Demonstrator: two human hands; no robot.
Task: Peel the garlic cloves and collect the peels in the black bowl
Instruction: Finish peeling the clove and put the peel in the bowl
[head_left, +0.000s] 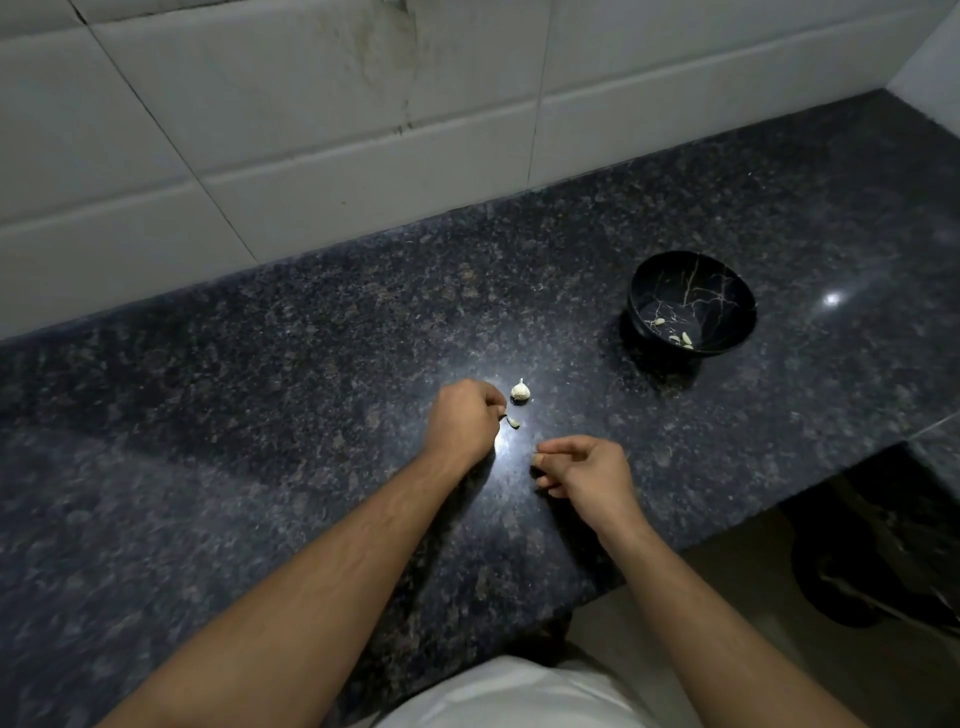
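A small white garlic bulb (520, 391) sits on the dark granite counter (311, 395). Just left of it, my left hand (465, 421) is curled, and its fingertips hold a small garlic clove (513, 422) that touches the counter. My right hand (587, 475) hovers nearer to me and pinches a small pale bit of garlic peel (535, 458) between thumb and forefinger. The black bowl (727, 291), veined with gold lines, stands to the far right of both hands. Several pale garlic pieces (680, 338) lie inside it.
A white tiled wall (363, 130) runs along the back of the counter. The counter ends at a front edge near my body and a cut-out at the right, where a dark object (872, 571) lies on the floor below.
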